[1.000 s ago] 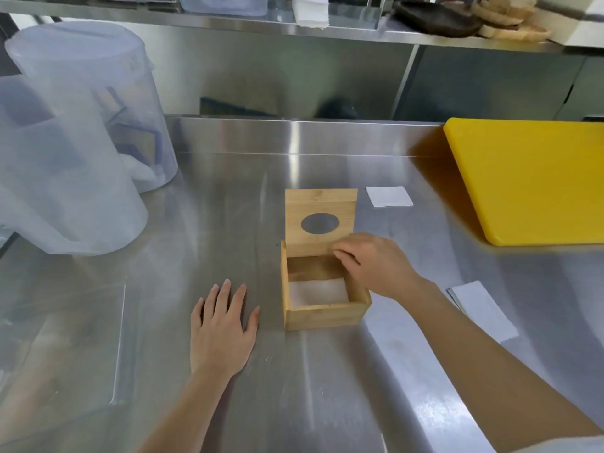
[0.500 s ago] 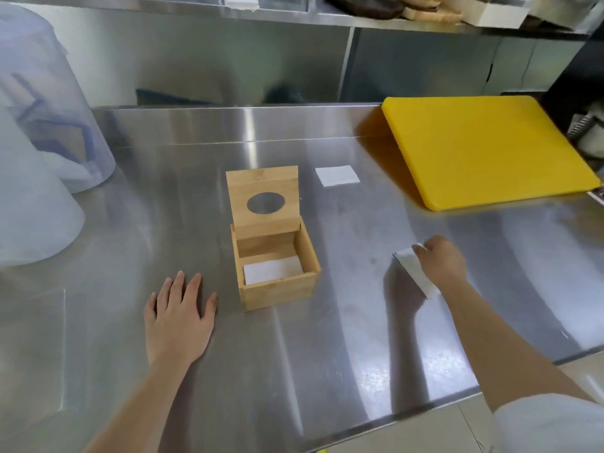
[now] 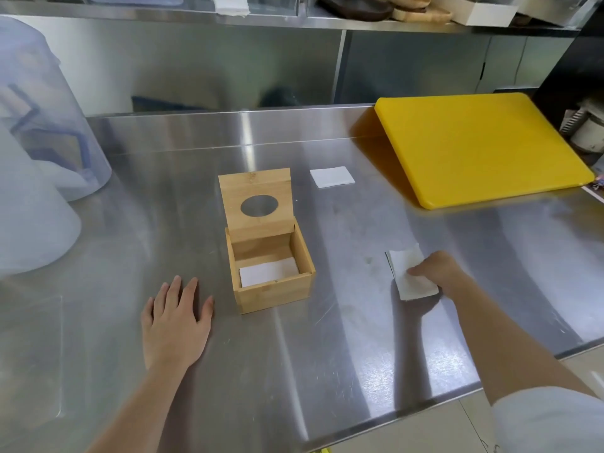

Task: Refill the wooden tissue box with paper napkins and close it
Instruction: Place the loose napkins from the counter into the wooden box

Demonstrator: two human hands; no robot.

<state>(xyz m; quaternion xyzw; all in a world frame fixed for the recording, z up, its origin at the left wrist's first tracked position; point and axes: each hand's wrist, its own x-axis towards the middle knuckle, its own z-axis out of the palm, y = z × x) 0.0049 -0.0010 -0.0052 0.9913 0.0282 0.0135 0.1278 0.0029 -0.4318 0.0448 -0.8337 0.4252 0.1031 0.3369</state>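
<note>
Head view: the open square wooden tissue box (image 3: 273, 273) sits mid-bench (image 3: 359, 354), white napkin inside; the right hand (image 3: 438, 273) pinches a folded white paper napkin (image 3: 408, 274) to its right; the left hand (image 3: 175, 322) lies spread flat

Right hand (image 3: 436, 273) has left the wooden box (image 3: 271, 273): a second ago its fingers were at the box's far right rim, above the napkin lying inside; half a second ago it had crossed to the napkin stack (image 3: 410, 276) on the worktop (image 3: 359, 354), well to the right of the box. Now the fingers are closed on that stack, thumb on top, and its near end is raised off the steel (a shadow shows beneath it). The stack's far corner has curled up where before it lay flat. With the hand gone, the box's interior is unobstructed.
</note>
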